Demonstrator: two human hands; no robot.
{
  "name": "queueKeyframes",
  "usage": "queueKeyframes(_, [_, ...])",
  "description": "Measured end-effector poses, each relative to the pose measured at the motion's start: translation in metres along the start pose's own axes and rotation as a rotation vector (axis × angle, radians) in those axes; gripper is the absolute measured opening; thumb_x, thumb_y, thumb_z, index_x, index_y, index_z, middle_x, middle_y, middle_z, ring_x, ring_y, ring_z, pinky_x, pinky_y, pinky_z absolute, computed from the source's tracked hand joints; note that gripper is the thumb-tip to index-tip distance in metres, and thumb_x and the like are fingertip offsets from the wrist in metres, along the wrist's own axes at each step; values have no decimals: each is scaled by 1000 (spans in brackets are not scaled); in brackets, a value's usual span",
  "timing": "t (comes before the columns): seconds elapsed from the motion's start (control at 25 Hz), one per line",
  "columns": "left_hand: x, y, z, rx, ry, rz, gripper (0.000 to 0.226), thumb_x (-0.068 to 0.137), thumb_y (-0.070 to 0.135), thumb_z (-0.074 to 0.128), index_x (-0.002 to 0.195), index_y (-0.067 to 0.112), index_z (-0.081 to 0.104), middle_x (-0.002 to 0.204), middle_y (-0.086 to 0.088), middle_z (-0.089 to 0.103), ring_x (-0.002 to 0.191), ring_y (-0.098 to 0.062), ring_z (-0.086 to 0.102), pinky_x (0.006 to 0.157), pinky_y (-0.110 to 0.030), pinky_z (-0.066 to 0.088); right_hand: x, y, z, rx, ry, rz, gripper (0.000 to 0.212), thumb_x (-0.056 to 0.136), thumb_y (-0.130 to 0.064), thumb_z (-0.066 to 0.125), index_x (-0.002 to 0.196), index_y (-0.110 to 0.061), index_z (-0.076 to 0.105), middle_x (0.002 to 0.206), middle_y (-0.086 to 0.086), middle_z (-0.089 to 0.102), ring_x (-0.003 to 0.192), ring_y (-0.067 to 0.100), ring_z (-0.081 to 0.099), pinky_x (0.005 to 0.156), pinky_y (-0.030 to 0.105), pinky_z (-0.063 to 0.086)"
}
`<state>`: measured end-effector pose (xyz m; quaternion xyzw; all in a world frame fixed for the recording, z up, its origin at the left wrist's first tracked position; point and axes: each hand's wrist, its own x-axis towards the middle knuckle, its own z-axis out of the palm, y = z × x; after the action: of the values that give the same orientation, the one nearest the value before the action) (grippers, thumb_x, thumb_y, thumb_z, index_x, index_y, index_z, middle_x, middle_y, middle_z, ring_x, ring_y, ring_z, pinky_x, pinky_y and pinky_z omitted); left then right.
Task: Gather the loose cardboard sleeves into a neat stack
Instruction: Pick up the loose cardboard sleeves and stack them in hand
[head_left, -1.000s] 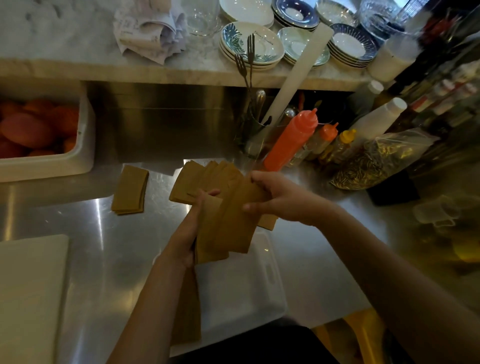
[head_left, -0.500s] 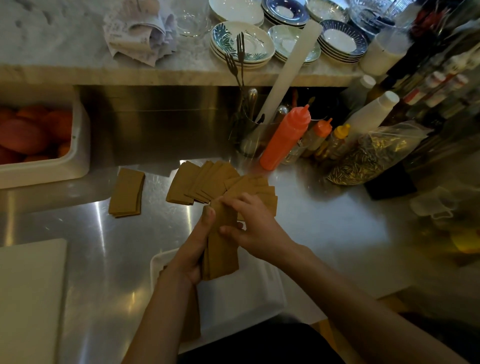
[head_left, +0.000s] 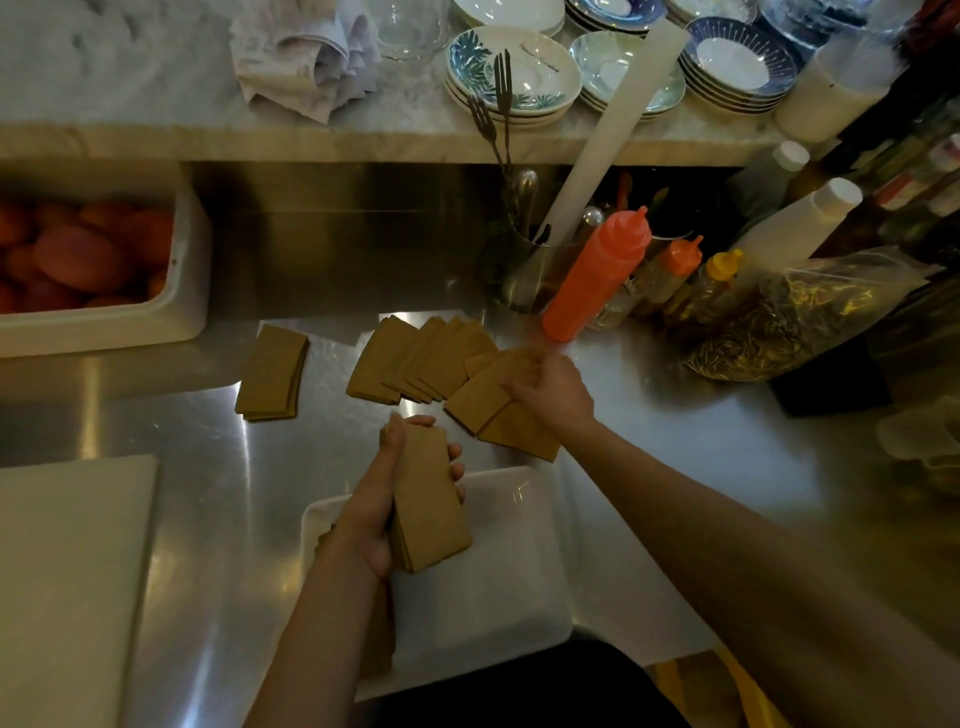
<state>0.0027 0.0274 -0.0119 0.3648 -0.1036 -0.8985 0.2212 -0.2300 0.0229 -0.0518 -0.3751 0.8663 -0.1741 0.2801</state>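
My left hand (head_left: 387, 499) grips a squared stack of brown cardboard sleeves (head_left: 431, 504) upright over the white tray (head_left: 519, 571). My right hand (head_left: 550, 389) reaches forward and rests on loose sleeves (head_left: 480, 397) lying on the steel counter; its fingers are blurred and curled over them. A fanned row of sleeves (head_left: 410, 364) lies just left of that hand. A separate small pile of sleeves (head_left: 271, 373) sits further left. More sleeves lie in the tray, mostly hidden under my left forearm.
An orange squeeze bottle (head_left: 597, 275) and smaller bottles stand just behind the right hand, beside a plastic bag (head_left: 795, 317). A white tub of red fruit (head_left: 98, 260) sits far left, a white board (head_left: 67, 582) near left. Plates crowd the marble shelf.
My right hand left the held stack and moved forward-right onto the loose sleeves on the counter. The left hand keeps the stack, now squared and a little lower.
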Motion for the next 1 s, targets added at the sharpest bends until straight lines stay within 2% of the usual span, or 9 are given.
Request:
queueKeyframes(0.12, [-4, 0, -1, -14, 46, 26, 54, 75, 58, 68, 111, 19, 58, 96, -15, 64, 78, -25, 63, 68, -38, 57, 18, -2, 14, -175, -8, 13, 60, 79, -47, 69, 125, -14, 51, 122, 10, 53, 107, 28, 54, 87, 39, 49])
queueKeyframes(0.28, [-7, 1, -2, -4, 57, 51, 69, 53, 55, 87, 107, 21, 63, 95, -15, 66, 78, -25, 64, 68, -39, 57, 20, 0, 32, -384, 109, -113, 65, 78, -47, 71, 128, -15, 44, 127, 12, 46, 111, 30, 50, 88, 41, 47])
queueKeyframes(0.36, [-7, 3, -2, 2, 61, 71, 66, 51, 55, 88, 103, 21, 66, 94, -15, 65, 77, -24, 64, 67, -38, 58, 21, -1, 32, -278, 130, -162, 57, 79, -37, 73, 123, -17, 42, 122, 10, 49, 108, 28, 52, 84, 38, 49])
queueKeyframes(0.44, [-5, 7, 1, 15, 52, 81, 64, 50, 55, 88, 100, 22, 67, 93, -15, 65, 76, -24, 64, 67, -38, 58, 20, -1, 20, 79, 74, -116, 42, 82, -27, 71, 113, -20, 44, 108, 3, 52, 99, 22, 57, 76, 30, 47])
queueKeyframes(0.52, [-2, 9, 4, 35, 27, 86, 65, 50, 56, 88, 101, 23, 66, 94, -14, 65, 76, -24, 65, 67, -38, 58, 6, 7, 3, 477, -3, 40, 40, 85, -24, 72, 116, -17, 47, 108, -2, 53, 98, 16, 55, 80, 28, 46])
queueKeyframes(0.6, [1, 11, 8, 53, 19, 82, 70, 49, 56, 89, 105, 23, 64, 95, -13, 66, 77, -23, 66, 68, -38, 58, -16, 25, -5, 646, 29, 205, 49, 82, -27, 75, 122, -15, 48, 116, 1, 56, 100, 17, 56, 88, 34, 51])
queueKeyframes(0.68, [4, 11, 12, 77, 27, 66, 77, 47, 57, 89, 110, 23, 63, 96, -12, 67, 77, -22, 67, 69, -38, 59, -40, 43, 3, 652, 91, 320, 53, 80, -29, 77, 122, -13, 49, 117, 7, 60, 98, 20, 60, 91, 41, 54])
queueKeyframes(0.84, [6, 7, 17, 113, 44, 18, 93, 48, 59, 88, 125, 21, 53, 95, -10, 68, 75, -20, 67, 68, -37, 59, -54, 63, 36, 554, 181, 455, 55, 77, -31, 78, 120, -10, 51, 115, 10, 62, 100, 27, 62, 86, 38, 52])
queueKeyframes(1.0, [0, 3, 20, 136, 42, 34, 76, 47, 56, 89, 109, 23, 61, 94, -12, 67, 76, -22, 65, 68, -38, 59, -50, 52, 53, 425, 231, 502, 47, 77, -33, 73, 115, -12, 54, 116, 6, 56, 94, 27, 62, 78, 38, 52])
